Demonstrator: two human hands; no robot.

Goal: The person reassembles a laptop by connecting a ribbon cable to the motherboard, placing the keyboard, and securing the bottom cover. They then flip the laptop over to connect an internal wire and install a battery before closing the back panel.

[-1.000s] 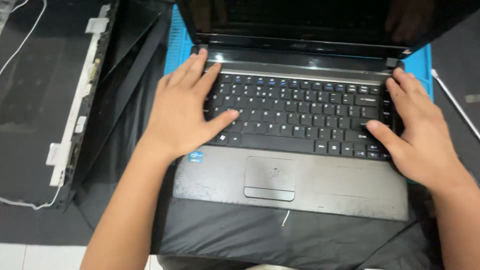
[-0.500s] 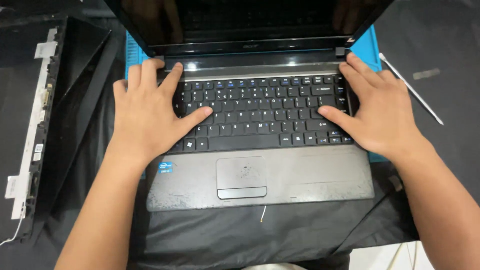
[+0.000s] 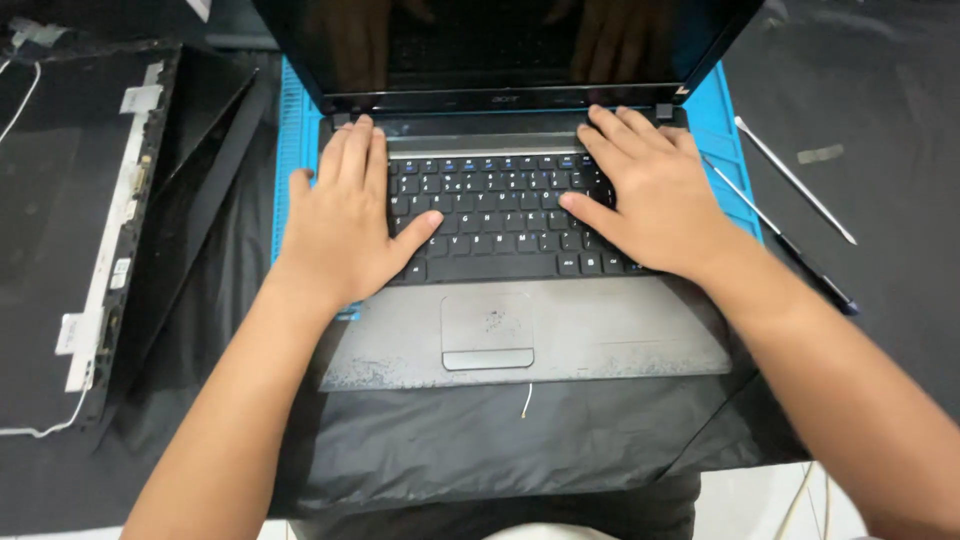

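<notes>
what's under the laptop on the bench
The laptop sits on a blue mat, whose edges show at left and right, and a black sheet in front. Both hands press on its keyboard. What lies beneath its middle is covered.

laptop screen (image 3: pixel 500 45) cut off above, keys under hands (image 3: pixel 345 215) hidden

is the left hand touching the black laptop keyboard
Touching: the head view shows the left hand lying flat on the black laptop keyboard, thumb across the keys.
</notes>
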